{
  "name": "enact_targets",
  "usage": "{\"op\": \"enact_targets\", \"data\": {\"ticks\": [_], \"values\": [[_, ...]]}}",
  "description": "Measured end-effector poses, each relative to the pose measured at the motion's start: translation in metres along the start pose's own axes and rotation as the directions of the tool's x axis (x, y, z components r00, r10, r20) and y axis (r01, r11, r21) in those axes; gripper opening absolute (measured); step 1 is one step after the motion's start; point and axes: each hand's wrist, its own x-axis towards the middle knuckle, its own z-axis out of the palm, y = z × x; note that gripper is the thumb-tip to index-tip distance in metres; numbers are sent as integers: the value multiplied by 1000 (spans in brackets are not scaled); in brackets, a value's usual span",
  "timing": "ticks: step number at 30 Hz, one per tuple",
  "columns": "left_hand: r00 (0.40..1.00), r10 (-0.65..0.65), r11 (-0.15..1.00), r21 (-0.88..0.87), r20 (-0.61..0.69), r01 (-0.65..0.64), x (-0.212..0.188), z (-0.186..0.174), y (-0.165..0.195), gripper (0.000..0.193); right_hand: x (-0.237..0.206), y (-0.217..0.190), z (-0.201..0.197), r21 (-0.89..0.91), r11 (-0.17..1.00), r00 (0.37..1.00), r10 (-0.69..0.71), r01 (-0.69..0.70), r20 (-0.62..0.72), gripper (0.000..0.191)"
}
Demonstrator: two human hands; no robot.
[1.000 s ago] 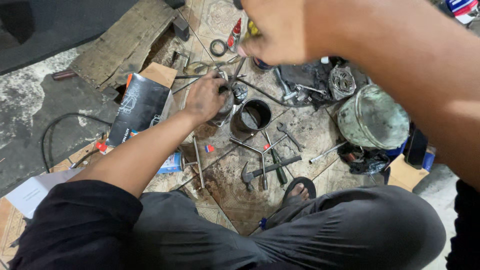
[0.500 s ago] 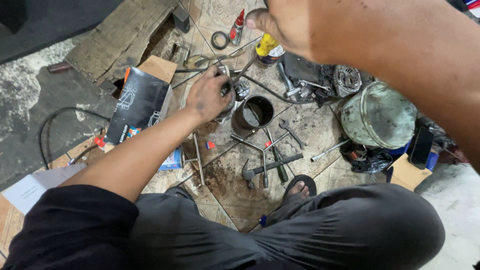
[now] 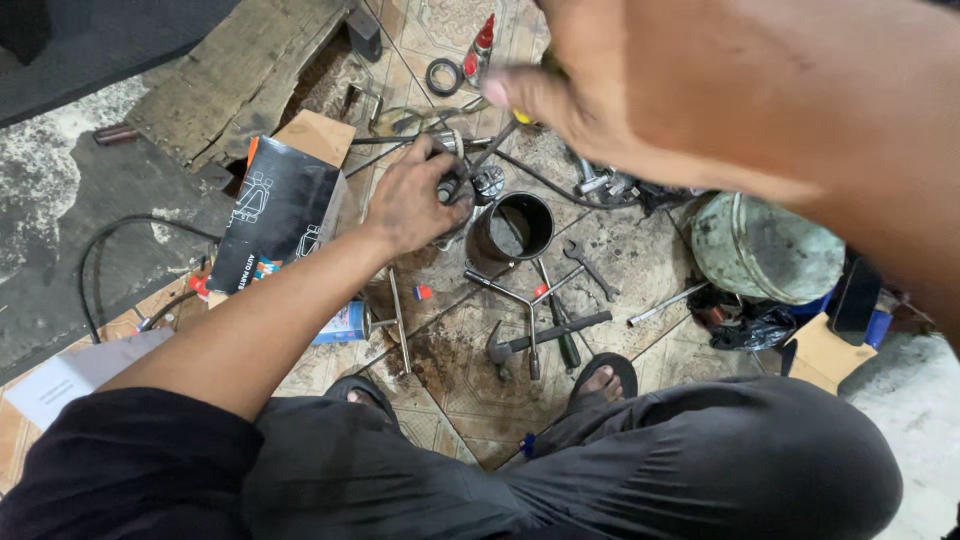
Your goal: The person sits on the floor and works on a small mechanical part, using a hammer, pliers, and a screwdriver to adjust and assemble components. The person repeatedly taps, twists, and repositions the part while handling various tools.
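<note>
Since the earlier frame, the right hand [image 3: 610, 95] has been brought nearer the camera and now fills the upper right of the view, blurred; its fingers are curled around a thin dark tool with a yellow handle end, though the exact grip cannot be told. The tool's tip is angled down toward a small metal part [image 3: 470, 182], which is gripped on the tiled floor [image 3: 460, 370] by the left hand [image 3: 415, 200], the fingers closed over it. That hand has stayed at the same spot. Just beside the part stands a dark cylindrical sleeve [image 3: 510, 230], open end up.

Nearer the crossed legs, loose tools are scattered — a hammer [image 3: 545, 332], a small wrench [image 3: 590, 268] and a T-shaped wrench [image 3: 515, 310]. A black cardboard box [image 3: 280, 215] lies to the left, near the forearm. A greenish round tin [image 3: 765, 250] is seen at the right, well apart from the held part. A rubber ring [image 3: 443, 76] and a red-capped tube [image 3: 480, 45] lie at the top — beyond both hands.
</note>
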Motion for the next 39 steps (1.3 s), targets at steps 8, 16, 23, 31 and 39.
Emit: {"op": "enact_targets", "data": {"ticks": [8,16,23,31,39], "values": [[1000,-21,998,-54,15,22,0,3,-10,48,7,3,8,209,976,997,72,-63,-36,45],[988,136,990,53,-68,-133,11,-1,-9,29,-1,1,-13,213,977,999,-4,15,-54,39],[909,341,938,19,-238,-347,14,-52,-12,21,-13,7,9,340,940,997,33,-8,-68,35],[954,266,963,-15,-138,-271,8,-40,-33,22,-30,17,34,536,844,986,112,-28,-126,32],[938,-346,805,-523,-30,281,25,-7,-90,10,-45,-13,110,932,356,923,376,-61,-83,31]]}}
